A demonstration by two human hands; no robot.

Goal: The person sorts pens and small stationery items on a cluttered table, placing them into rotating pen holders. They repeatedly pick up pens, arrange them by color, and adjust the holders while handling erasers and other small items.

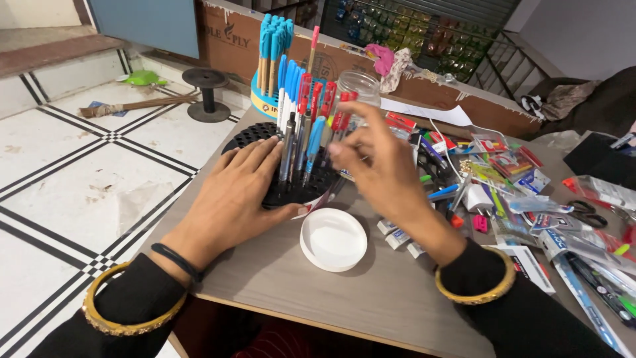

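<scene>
Your white lid (333,238) lies off; pens (301,126) fill part of your black holder (291,185).
Left hand (232,192) presses flat on it; right hand (381,169) pinches a pen; many holes wait.

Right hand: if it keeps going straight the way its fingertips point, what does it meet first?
Likely the upright pens in the black round holder; the right hand points left toward them, though the depth gap is unclear.

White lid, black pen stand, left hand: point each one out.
White lid (333,238), head view, middle of its flat top.
Black pen stand (252,136), head view, bare perforated top at the far left.
Left hand (232,189), head view, back of the hand.
</scene>
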